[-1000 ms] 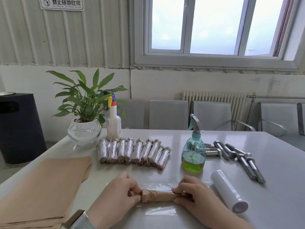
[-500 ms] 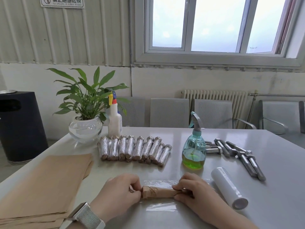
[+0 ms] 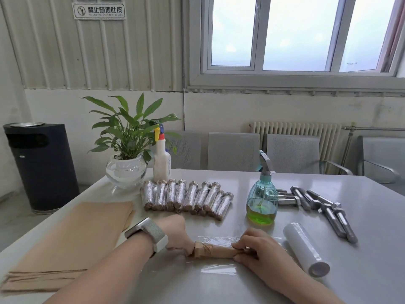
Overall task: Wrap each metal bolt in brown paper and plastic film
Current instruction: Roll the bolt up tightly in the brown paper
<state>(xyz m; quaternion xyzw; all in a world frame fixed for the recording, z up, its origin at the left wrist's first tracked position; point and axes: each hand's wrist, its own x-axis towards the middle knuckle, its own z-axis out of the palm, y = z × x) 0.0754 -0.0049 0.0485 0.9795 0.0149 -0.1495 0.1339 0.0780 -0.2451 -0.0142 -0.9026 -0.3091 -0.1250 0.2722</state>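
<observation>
A bolt wrapped in brown paper lies across a sheet of clear plastic film near the table's front edge. My left hand grips its crumpled left end. My right hand holds the right end with curled fingers. Several finished film-wrapped bolts lie in a row behind. Several bare metal bolts lie at the right. A roll of plastic film rests right of my right hand. A stack of brown paper sheets sits on the left.
A green-liquid spray bottle stands behind the film sheet. A white spray bottle and a potted plant in a glass bowl stand at the back left. Grey chairs line the far table edge; a black bin stands left.
The head camera has tilted, so my hands appear lower in the view. My left forearm has turned and the watch now shows on top. The paper-wrapped bolt stays between both hands on the film.
</observation>
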